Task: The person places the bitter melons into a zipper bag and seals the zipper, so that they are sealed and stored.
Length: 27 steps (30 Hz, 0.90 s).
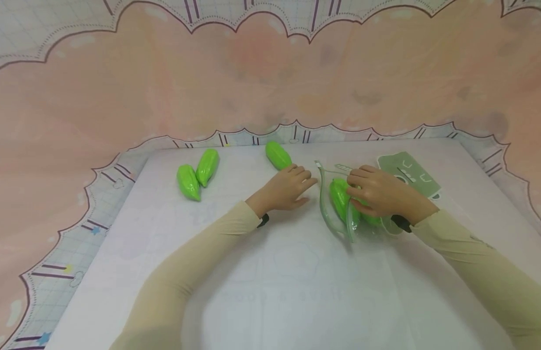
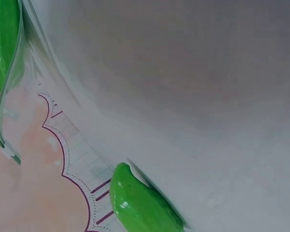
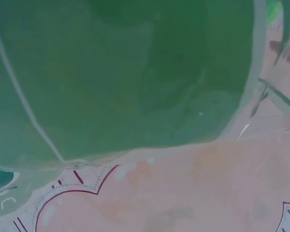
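The right hand point(image 1: 373, 190) pinches the edge of the clear bag point(image 1: 324, 211), a green pepper point(image 1: 339, 194) inside, while the left hand point(image 1: 284, 188), fingers apart and empty, hovers between its mouth and a loose pepper point(image 1: 277, 154). Should that pinch slacken, the limp mouth could sag closed or spill its contents. Two further peppers point(image 1: 207, 166) lie leftward on the white-covered counter point(image 1: 253, 291), before a peach, scallop-edged backdrop point(image 1: 253, 82).
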Tool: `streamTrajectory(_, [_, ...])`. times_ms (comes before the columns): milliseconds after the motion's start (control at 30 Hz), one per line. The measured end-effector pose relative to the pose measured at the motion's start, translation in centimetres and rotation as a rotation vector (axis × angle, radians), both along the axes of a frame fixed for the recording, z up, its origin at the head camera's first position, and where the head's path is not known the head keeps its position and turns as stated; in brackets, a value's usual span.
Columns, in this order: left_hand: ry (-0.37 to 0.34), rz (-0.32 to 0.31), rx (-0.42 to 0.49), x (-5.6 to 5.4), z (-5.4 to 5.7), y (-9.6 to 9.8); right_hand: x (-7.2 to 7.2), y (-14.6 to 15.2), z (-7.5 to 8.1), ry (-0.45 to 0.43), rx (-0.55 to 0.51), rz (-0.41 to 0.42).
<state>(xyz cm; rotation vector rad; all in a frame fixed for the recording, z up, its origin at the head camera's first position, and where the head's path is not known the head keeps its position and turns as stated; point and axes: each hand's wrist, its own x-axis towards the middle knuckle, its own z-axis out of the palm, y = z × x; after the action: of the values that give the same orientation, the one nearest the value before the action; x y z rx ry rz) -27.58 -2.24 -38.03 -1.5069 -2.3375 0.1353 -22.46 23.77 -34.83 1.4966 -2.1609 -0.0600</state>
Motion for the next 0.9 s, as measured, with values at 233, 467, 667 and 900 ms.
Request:
streamTrajectory(233, [0.008,0.013,0.006,-0.7,-0.2,-1.0,-0.1,-0.1,0.1,-0.01,-0.008,-0.009])
streamTrajectory(467, [0.036,0.014,0.043,-1.9,-0.9,-2.1,-0.2,-0.1,0.0,-0.006,0.001,-0.013])
streamTrajectory(667, [0.036,0.034,0.044,-2.6,-0.8,-3.3,-0.2,0.0,0.0,0.008,-0.002,-0.004])
streamTrajectory(900, [0.019,0.052,0.05,-3.4,-0.6,-4.3,-0.3,0.1,0.0,0.012,-0.017,0.014])
